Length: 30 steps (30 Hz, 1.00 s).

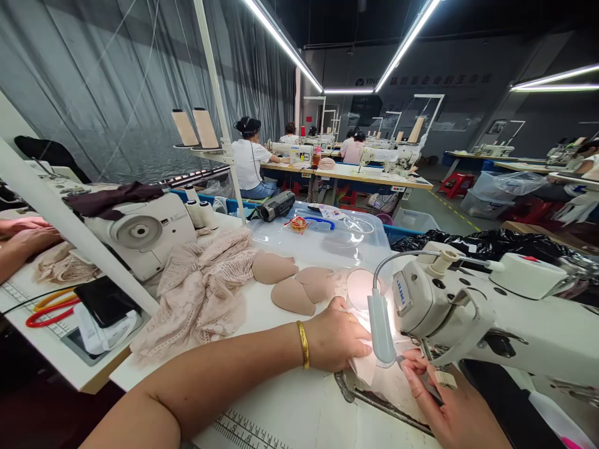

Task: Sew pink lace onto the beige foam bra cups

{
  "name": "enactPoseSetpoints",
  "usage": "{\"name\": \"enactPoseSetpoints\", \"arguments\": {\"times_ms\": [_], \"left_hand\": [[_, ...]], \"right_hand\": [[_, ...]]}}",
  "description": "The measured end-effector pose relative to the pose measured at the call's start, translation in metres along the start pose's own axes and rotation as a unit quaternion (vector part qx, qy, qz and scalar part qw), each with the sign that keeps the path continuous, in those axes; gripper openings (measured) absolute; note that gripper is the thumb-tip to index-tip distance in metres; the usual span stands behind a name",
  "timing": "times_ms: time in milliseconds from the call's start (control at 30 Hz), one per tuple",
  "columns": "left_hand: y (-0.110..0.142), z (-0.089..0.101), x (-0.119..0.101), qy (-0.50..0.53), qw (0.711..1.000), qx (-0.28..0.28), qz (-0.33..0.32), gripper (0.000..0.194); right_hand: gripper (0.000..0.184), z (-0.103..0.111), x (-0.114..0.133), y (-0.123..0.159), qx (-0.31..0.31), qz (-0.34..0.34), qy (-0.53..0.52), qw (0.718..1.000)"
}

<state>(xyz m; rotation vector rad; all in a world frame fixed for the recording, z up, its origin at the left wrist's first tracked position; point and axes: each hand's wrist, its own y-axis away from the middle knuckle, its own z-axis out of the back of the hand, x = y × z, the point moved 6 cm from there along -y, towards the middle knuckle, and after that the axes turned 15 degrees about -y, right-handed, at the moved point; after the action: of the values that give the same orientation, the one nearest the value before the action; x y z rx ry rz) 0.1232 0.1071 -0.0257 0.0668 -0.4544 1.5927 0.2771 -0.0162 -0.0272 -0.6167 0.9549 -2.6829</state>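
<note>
My left hand (pixel 334 337), with a gold bangle at the wrist, presses down on a pale pink fabric piece (pixel 365 369) and grips it left of the needle area of a white sewing machine (pixel 472 312). My right hand (pixel 444 399) is under the machine head, its fingers drawn together by the needle area; what they pinch is too small to make out. A grey lamp (pixel 382 327) on a bent neck lights the spot and covers part of the work. Beyond my left hand lie several beige bra cups (pixel 292 296).
Beige lace fabric (pixel 201 287) is heaped on the left of the table. A clear plastic bin lid (pixel 327 240) behind carries small items. A black phone (pixel 505 405) lies right of my right hand. At far left, a co-worker's hands (pixel 28 243) are beside another machine (pixel 145 231).
</note>
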Motion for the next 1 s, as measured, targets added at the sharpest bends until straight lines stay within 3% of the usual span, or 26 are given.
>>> {"name": "enactPoseSetpoints", "arguments": {"times_ms": [133, 267, 433, 600, 767, 1000], "left_hand": [[0.003, -0.001, -0.006, 0.007, 1.0, -0.016, -0.016, 0.003], [0.005, 0.0, -0.011, -0.012, 0.999, -0.027, -0.021, 0.01], [0.01, 0.013, -0.024, -0.028, 0.997, -0.056, -0.047, 0.014], [0.016, 0.026, -0.036, -0.021, 0.995, -0.077, -0.067, 0.017], [0.012, 0.019, -0.034, -0.013, 0.996, -0.066, -0.051, 0.018], [0.001, 0.007, -0.022, 0.003, 0.999, -0.029, -0.03, 0.017]], "right_hand": [[0.034, 0.001, 0.006, -0.004, 0.007, 0.014, -0.015, 1.0], [0.027, 0.001, 0.004, 0.0, 0.01, 0.039, -0.012, 0.999], [0.022, -0.01, 0.007, 0.0, 0.137, 0.042, -0.084, 0.986], [0.023, -0.019, 0.015, 0.002, 0.211, 0.035, -0.155, 0.965], [0.025, -0.023, 0.009, 0.005, 0.207, 0.022, -0.151, 0.966], [0.031, -0.028, -0.002, 0.008, 0.132, 0.005, -0.091, 0.987]]}}
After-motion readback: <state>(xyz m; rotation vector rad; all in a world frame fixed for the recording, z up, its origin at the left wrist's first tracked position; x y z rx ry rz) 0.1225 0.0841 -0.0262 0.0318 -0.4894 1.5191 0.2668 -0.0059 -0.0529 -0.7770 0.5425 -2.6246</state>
